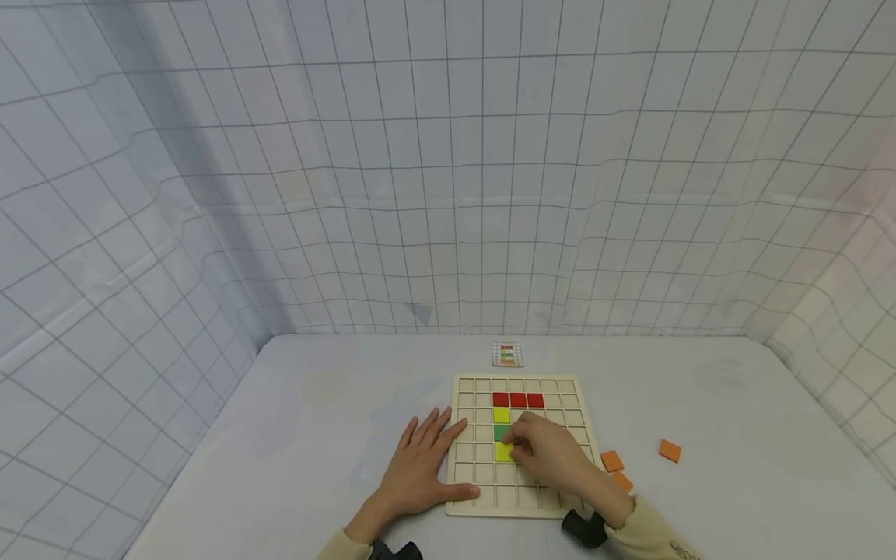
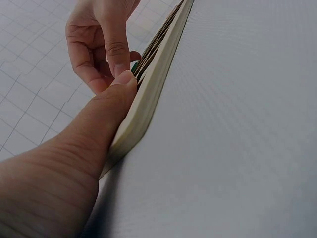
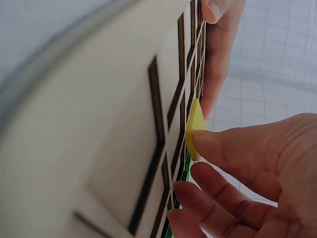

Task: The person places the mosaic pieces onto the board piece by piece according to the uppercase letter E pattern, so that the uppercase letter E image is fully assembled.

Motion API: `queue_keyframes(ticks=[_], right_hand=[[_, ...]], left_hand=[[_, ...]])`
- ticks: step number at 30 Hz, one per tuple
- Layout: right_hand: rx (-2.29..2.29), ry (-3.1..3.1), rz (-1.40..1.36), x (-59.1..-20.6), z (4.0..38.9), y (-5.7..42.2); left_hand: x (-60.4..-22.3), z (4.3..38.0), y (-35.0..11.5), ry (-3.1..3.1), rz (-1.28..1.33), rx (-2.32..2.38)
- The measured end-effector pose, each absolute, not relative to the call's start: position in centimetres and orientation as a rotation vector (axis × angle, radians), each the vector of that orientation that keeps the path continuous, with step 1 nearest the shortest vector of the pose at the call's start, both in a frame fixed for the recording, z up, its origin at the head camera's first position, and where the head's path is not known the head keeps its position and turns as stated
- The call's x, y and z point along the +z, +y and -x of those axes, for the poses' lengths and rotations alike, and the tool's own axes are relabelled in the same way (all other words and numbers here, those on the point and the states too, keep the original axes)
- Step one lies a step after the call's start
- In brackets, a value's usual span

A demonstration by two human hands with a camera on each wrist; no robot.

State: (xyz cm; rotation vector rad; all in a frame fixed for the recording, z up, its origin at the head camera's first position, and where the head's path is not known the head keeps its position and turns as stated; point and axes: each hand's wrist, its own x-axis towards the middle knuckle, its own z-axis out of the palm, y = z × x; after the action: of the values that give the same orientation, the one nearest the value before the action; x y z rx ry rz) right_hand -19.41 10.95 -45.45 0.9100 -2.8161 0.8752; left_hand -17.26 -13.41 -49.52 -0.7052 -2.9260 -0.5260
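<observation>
My right hand is over the middle of the wooden grid board, its fingers bent. It pinches a yellow tile, which leans slightly at its square in the right wrist view. Directly above that square in the head view sits a green tile, partly covered by the fingers. Higher up are another yellow tile and a row of red tiles. My left hand lies spread at the board's left edge, thumb resting on the rim. The right hand hides several squares.
Loose orange tiles lie on the white table right of the board, two of them close to its edge. A small card with a coloured grid pattern lies behind the board. Grid-patterned curtains surround the table.
</observation>
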Motion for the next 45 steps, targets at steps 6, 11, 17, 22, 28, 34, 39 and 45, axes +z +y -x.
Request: queue_keyframes(ticks=[6, 11, 17, 22, 28, 34, 39, 45], right_hand=[[0.908, -2.807, -0.961, -45.8, 19.5, 11.3], [0.895, -2.808, -0.978, -45.8, 19.4, 11.6], [0.879, -2.839, -1.029, -45.7, 18.8, 12.2], [0.774, -2.832, -1.149, -46.0, 18.0, 13.1], [0.807, -2.74, -1.301, -46.0, 17.4, 14.3], [0.975, -2.724, -1.238, -45.6, 17.0, 16.2], [0.911, -2.785, -0.956, -45.0, 17.1, 18.2], [0.785, -2.889, -0.692, -44.9, 17.5, 20.7]], left_hand=[[-49.4, 17.2, -13.4, -2.921, 0.706, -0.519], [-49.4, 17.2, -13.4, -2.927, 0.704, -0.529], [-49.4, 17.2, -13.3, -2.931, 0.701, -0.528], [-49.5, 17.2, -13.4, -2.936, 0.699, -0.52], [-49.5, 17.2, -13.3, -2.941, 0.687, -0.507], [-49.6, 17.2, -13.3, -2.935, 0.687, -0.509], [-49.7, 17.3, -13.3, -2.928, 0.691, -0.511], [-49.8, 17.4, -13.4, -2.937, 0.688, -0.514]])
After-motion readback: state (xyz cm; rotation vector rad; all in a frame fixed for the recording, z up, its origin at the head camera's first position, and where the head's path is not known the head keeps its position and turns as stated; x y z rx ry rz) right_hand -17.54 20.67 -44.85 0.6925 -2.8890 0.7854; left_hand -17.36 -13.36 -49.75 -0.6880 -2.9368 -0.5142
